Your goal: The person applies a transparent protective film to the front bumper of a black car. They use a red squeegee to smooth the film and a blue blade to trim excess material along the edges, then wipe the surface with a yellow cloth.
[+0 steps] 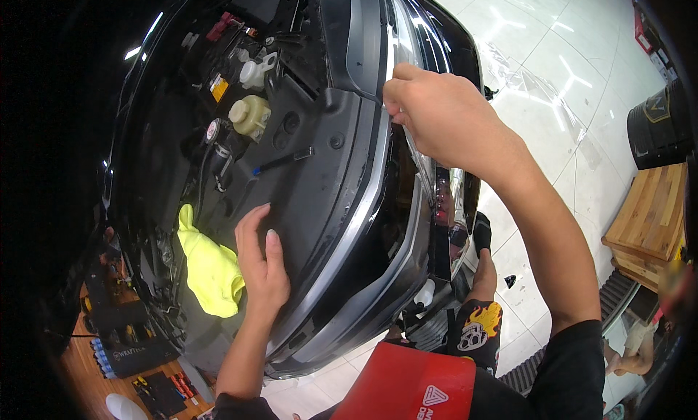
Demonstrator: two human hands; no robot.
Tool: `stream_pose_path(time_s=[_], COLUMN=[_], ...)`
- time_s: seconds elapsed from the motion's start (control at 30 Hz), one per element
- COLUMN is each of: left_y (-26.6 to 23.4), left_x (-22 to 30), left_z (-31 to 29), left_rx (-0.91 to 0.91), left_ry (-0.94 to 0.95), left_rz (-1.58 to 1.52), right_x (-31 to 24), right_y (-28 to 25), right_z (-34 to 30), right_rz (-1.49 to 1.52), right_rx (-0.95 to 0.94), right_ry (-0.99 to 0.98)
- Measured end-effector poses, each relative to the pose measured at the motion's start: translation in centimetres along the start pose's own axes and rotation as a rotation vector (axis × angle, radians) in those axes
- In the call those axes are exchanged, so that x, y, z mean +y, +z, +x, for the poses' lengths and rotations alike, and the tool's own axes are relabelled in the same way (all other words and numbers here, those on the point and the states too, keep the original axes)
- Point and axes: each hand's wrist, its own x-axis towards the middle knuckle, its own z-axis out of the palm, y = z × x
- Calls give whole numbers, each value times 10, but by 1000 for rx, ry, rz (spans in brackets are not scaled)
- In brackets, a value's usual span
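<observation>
A black car's front end lies before me with its hood up. My right hand (445, 116) is closed in a pinch at the front edge, beside the silver trim (366, 195) and the headlight area. What its fingertips hold is hidden; a thin, shiny strip hangs just below them. My left hand (263, 271) is over the black plastic cover (309, 195), fingers loosely curved and apart, holding nothing. Next to it lies a crumpled yellow-green cloth (211, 271). Farther in, a slim black tool with a blue tip (283, 162) rests on the cover.
Fluid reservoirs (249, 118) stand in the engine bay. A red pouch (407, 384) hangs at my waist. Clear film (542, 93) lies on the white tiled floor (552, 27). At the right are a black bin (660, 126), a wooden box (647, 209) and another person (638, 347).
</observation>
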Motion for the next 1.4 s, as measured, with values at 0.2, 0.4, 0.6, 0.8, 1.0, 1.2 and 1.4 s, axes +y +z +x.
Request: stream_pose_path(time_s=[0.2,0.4,0.6,0.8,1.0,1.2,1.4], left_y=[0,-1,0,0,-2,7,65], left_x=[-1,-3,-5,-6,2,75,121], left_z=[1,-2,-2,-4,-4,53,128], left_rx=[8,25,30,47,106,77,-128], left_ry=[-2,-7,-14,-8,35,345,507], left_rz=[-18,-27,-61,-96,-52,78,196], right_x=[7,4,1,6,21,29,24], right_y=[4,8,16,13,18,50,49], right_z=[-3,-9,-11,-7,-25,-43,-54], right_rz=[56,118,259,406,724,792,893], right_rx=[63,95,106,67,75,251,261], right_ry=[-52,-48,99,130,117,-22,69])
